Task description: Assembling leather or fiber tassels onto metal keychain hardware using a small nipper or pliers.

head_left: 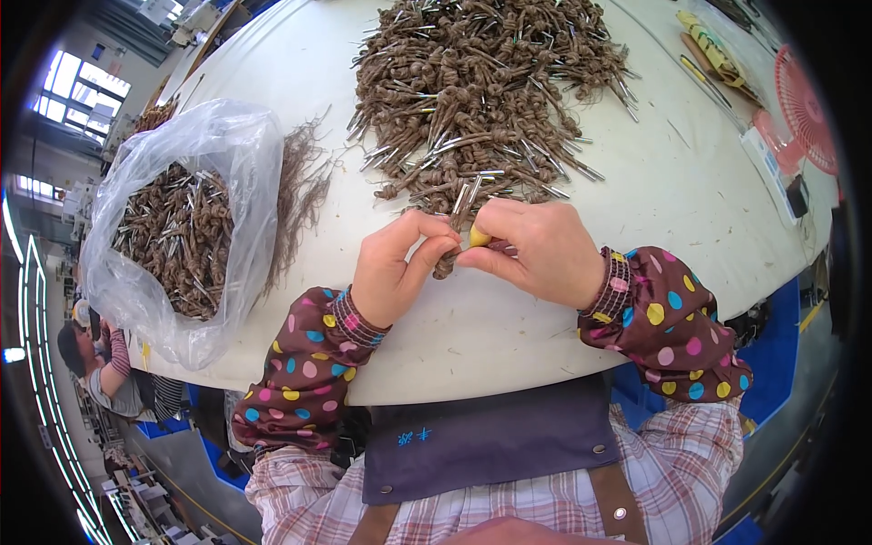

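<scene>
My left hand (395, 263) and my right hand (536, 250) meet over the near part of a white table (690, 191). Together they pinch one brown tuft of hair-like fibre with a metal clip (451, 245). A small yellow object (479, 237) sits at my right fingertips, against the tuft. Just beyond my hands lies a big heap of similar brown tufts with metal clips (481, 86). Both forearms wear brown sleeve covers with coloured dots.
A clear plastic bag (182, 227) holding more clipped tufts lies at the table's left, with loose brown fibre (304, 191) beside it. Tools and a pink fan (804, 104) sit at the far right edge. Another person (100, 363) sits lower left.
</scene>
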Available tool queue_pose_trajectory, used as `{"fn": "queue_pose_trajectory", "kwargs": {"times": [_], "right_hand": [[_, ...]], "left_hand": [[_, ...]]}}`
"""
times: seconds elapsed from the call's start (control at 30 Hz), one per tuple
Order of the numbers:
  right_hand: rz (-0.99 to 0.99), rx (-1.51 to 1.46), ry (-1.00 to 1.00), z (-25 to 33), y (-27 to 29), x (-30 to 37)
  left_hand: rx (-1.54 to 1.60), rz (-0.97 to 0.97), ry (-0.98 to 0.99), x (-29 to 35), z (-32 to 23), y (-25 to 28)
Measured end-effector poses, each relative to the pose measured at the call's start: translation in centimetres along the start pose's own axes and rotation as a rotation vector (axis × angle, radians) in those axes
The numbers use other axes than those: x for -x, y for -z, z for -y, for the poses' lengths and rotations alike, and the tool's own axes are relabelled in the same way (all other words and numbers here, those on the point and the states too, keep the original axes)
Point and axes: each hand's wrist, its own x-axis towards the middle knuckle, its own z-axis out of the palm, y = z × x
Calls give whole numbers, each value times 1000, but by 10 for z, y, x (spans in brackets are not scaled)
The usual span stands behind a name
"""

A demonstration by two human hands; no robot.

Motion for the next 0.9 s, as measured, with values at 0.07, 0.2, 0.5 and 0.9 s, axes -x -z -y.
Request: {"fn": "queue_pose_trajectory", "kwargs": {"times": [0.07,0.2,0.5,0.9], "right_hand": [[-6,-19,1,-1,1,-1],[-22,-257,-219,-6,13,-8],[15,-224,-31,-14,7,-10],[-75,-134,-64,-18,7,-7]], "left_hand": [[67,-1,45,0,-4,2],[264,58,140,0,-3,5],[202,-25,30,-2,6,3],[-596,-219,-162,-20,2,52]]}}
